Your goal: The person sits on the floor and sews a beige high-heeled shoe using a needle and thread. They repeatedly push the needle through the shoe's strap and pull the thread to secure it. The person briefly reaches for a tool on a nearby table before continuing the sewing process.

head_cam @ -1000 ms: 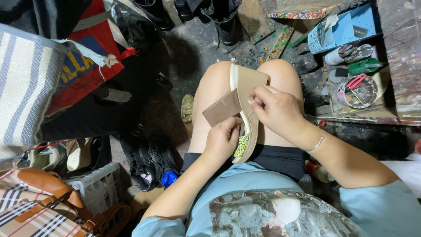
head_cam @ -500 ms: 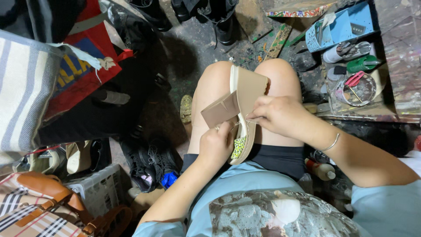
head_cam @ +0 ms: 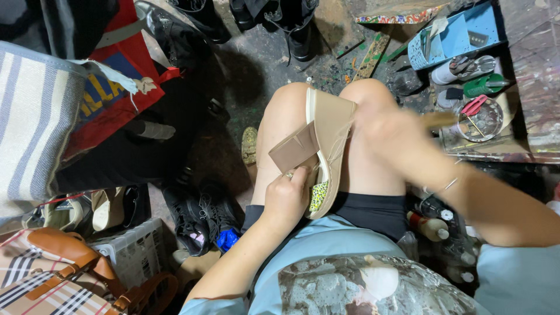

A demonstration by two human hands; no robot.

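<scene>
The left hand (head_cam: 286,198) clamps a tan wedge sandal (head_cam: 326,146) on the lap. The right hand (head_cam: 388,131) — blurred, grip impossible to tell — hovers beside the sole. A round tin (head_cam: 481,119) holds red-handled tools.

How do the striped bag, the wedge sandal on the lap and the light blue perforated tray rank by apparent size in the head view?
1. Striped bag, largest, though cut off by the frame edge.
2. Wedge sandal, steadied by the left hand.
3. Light blue tray, smallest; it lies farther from the camera, so true size is unsure.
</scene>
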